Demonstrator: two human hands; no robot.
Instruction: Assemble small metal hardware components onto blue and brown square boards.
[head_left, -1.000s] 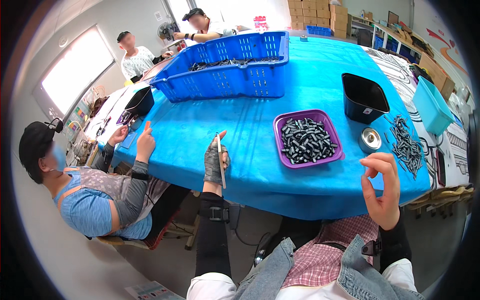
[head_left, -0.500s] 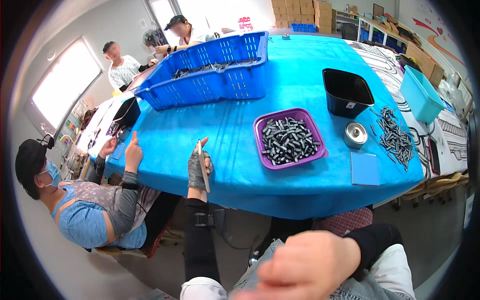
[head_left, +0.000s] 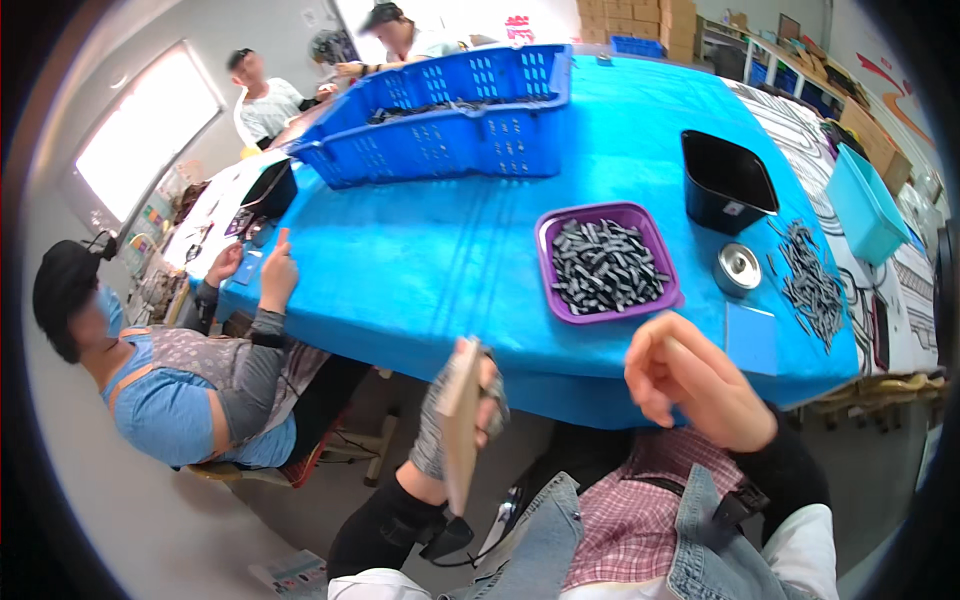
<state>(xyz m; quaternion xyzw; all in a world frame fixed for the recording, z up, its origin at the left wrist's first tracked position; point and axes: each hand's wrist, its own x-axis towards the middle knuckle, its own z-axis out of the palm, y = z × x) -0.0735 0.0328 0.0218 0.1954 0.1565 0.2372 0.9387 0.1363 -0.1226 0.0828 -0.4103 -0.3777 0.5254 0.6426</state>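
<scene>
My left hand [head_left: 490, 405], in a grey fingerless glove, grips a thin, flat, pale board [head_left: 461, 425] upright, near the table's front edge. The board is seen almost edge-on and hides part of the palm. My right hand [head_left: 690, 380] is bare and hangs just in front of a purple tub [head_left: 546, 290]. Its fingers are curled in, and whatever they hold, if anything, cannot be made out. Small black and grey pieces [head_left: 608, 265] fill the tub. To its right stands a round metal tin [head_left: 738, 270], with a flat blue pad [head_left: 751, 338] nearer to me.
A pile of dark strips [head_left: 812, 285] lies right of the tin. Behind the tin stands a black bin [head_left: 730, 185], with a turquoise bin [head_left: 868, 205] farther right. A large blue crate [head_left: 440, 150] occupies the far side. A masked co-worker [head_left: 180, 370] sits at the left.
My left hand has come back from over the table toward me with the board. My right hand has risen from my lap to the table edge. The view has shifted slightly.
</scene>
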